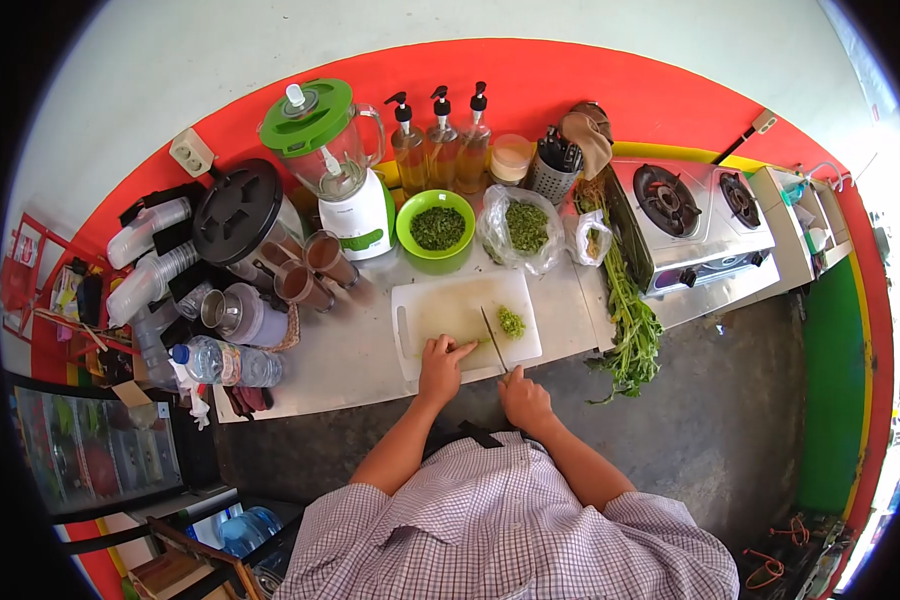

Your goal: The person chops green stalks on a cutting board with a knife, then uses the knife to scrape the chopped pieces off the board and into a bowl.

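Observation:
My right hand (526,400) is closed around the handle of a knife (492,335), whose blade stands across the right part of a white cutting board (430,302). My left hand (440,370) rests on the board left of the blade, fingers bent and index finger stretched toward it. A thin green stalk (484,341) shows at its fingertips, mostly hidden. Right of the blade lies a small heap of chopped greens (510,322). Behind the board, a green bowl (435,262) and a clear plastic bag (490,235) hold more chopped greens.
Leafy green stalks (630,335) hang over the counter edge beside a gas stove (700,240). A blender (355,215), pump bottles (440,150) and a knife holder (550,180) line the back. Brown cups (305,285) and a water bottle (232,362) stand on the left.

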Tool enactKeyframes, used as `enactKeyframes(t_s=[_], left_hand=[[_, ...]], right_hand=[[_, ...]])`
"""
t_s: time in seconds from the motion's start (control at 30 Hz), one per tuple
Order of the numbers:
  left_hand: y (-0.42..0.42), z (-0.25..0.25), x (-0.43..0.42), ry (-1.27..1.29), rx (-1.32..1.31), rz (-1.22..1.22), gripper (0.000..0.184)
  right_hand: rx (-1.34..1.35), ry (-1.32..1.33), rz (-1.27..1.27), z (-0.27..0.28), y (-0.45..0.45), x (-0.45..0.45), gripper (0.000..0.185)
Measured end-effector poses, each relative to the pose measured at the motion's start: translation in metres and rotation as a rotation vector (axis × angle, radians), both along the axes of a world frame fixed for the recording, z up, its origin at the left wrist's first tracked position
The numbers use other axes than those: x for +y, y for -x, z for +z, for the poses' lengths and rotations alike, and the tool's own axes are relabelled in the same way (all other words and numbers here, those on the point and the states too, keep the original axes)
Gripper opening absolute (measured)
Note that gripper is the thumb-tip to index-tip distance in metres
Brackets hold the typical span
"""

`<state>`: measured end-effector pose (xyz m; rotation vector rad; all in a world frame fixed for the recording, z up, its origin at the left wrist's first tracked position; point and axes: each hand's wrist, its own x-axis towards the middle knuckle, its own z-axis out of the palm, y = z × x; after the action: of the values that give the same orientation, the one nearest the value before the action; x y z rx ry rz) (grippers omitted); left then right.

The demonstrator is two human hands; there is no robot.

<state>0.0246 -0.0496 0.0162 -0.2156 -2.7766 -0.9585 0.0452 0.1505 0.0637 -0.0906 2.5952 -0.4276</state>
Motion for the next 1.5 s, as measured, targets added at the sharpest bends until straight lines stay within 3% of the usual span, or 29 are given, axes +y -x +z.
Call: enactKeyframes(t_s=[1.23,1.37,1.5], left_hand=[[0.003,-0.002,-0.003,-0.078,0.075,-0.006,0.044],[0.002,-0.001,-0.002,-0.092,0.059,-0.003,0.042],[0.003,-0.001,-0.002,-0.096,0.059,0.009,0.037]], right_hand=[[0.071,-0.036,0.064,-0.007,0.022,-0.013,0.045],[0.027,-0.041,-0.023,-0.020,0.010,-0.014,0.044],[-0.008,0.003,0.040,0.002,0.021,-0.010,0.049]])
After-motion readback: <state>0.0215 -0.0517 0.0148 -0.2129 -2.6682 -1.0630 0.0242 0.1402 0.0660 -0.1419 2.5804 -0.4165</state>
